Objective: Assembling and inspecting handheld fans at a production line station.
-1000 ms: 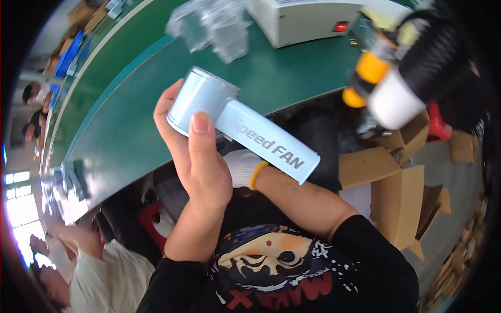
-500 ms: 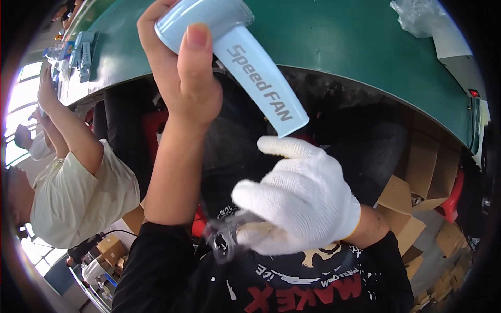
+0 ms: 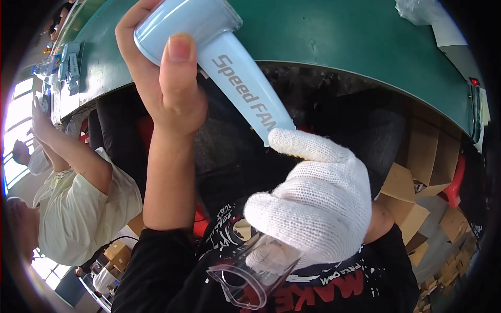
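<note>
My bare left hand (image 3: pixel 177 96) is wrapped round the wide head of a light-blue handheld fan (image 3: pixel 242 78), its thumb lying across the front. The fan's handle slants down to the right, grey lettering along it. My right hand (image 3: pixel 321 201) wears a white knitted glove and grips a clear plastic tube-shaped piece (image 3: pixel 237 268) with a flared rim, low in front of my black shirt. The gloved forefinger reaches out to the handle's lower end and appears to touch it. The glove hides the other end of the clear piece.
A green table (image 3: pixel 313 31) curves across the top. Crumpled clear plastic (image 3: pixel 415 10) lies at its far right. Other light-blue fans (image 3: pixel 69 65) lie at the left, near a co-worker in a pale shirt (image 3: pixel 86 211). Cardboard boxes (image 3: pixel 399 182) and a red stool (image 3: pixel 455 182) are at the right.
The fan and my left hand have shifted slightly left. My gloved hand has turned, its forefinger now at the handle's end. The clear piece has swung lower and right, its rim in plain view.
</note>
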Available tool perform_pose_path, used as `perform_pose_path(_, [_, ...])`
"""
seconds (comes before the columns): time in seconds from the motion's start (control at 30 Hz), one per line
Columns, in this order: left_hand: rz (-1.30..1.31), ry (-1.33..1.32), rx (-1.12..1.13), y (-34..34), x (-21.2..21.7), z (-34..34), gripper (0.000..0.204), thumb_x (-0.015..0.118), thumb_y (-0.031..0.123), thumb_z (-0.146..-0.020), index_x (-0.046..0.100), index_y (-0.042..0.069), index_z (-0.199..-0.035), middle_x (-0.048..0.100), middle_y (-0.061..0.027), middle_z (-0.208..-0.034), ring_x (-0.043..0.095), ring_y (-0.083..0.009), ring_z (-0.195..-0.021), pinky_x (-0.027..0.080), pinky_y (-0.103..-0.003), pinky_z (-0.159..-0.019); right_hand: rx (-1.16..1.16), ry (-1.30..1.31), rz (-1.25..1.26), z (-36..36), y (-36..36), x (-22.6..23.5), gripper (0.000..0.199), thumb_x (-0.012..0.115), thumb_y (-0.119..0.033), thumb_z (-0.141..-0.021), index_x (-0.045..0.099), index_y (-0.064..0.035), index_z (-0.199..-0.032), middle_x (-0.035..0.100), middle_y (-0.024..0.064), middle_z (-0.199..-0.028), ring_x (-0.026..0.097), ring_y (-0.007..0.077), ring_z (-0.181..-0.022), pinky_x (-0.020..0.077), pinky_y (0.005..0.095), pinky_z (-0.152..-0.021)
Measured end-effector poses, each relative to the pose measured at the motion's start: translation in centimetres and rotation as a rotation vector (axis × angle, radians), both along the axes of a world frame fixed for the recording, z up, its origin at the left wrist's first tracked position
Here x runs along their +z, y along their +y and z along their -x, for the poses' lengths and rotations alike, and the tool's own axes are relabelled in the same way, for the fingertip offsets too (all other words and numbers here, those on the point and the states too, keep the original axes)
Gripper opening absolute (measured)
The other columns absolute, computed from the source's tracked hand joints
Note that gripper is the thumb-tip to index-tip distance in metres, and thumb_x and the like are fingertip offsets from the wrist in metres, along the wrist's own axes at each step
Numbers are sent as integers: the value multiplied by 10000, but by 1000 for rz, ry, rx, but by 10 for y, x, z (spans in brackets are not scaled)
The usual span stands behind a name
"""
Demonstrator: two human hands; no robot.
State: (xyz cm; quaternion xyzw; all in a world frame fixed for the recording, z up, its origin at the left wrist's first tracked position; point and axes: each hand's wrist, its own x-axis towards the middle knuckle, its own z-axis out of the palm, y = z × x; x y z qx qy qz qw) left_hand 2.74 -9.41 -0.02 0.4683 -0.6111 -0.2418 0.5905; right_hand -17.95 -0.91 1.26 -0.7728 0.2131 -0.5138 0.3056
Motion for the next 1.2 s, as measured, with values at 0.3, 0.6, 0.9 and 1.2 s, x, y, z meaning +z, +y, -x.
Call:
perform_pose_path(0.3, [22, 7, 15, -7, 2, -3, 765, 620, 528, -927, 375, -16, -1407, 637, -266, -1196, 735, -353, -903, 626, -401, -741, -30, 129, -148, -6, -20, 2, 569, 759, -624, -826, 728, -56, -850, 523, 6, -543, 574, 210, -475, 577, 499, -964])
perform_pose_path(0.6, [12, 26, -2, -9, 1, -6, 757, 617, 527, -929, 376, -15, -1399, 641, -268, -1182, 735, -360, -891, 627, -400, -727, -65, 86, -40, 1, -15, 5, 574, 790, -612, -789, 717, -49, -874, 542, 6, -590, 578, 207, -515, 593, 468, -911])
perform_pose_path(0.9, [111, -19, 4, -6, -6, 0, 738, 615, 500, -948, 383, -40, -1394, 581, -247, -1311, 666, -330, -1100, 567, -425, -936, -113, 117, -31, -10, -10, -2, 480, 806, -494, -807, 719, -54, -977, 567, 6, -611, 604, 203, -543, 603, 454, -902])
perform_pose_path(1.2, [159, -38, -52, -10, -8, -9, 681, 701, 391, -938, 426, -38, -1390, 571, -158, -1263, 564, -199, -1098, 468, -336, -984, -49, 283, -114, -5, -13, 13, 468, 837, -430, -760, 715, -51, -1005, 608, 10, -624, 662, 226, -592, 594, 468, -927])
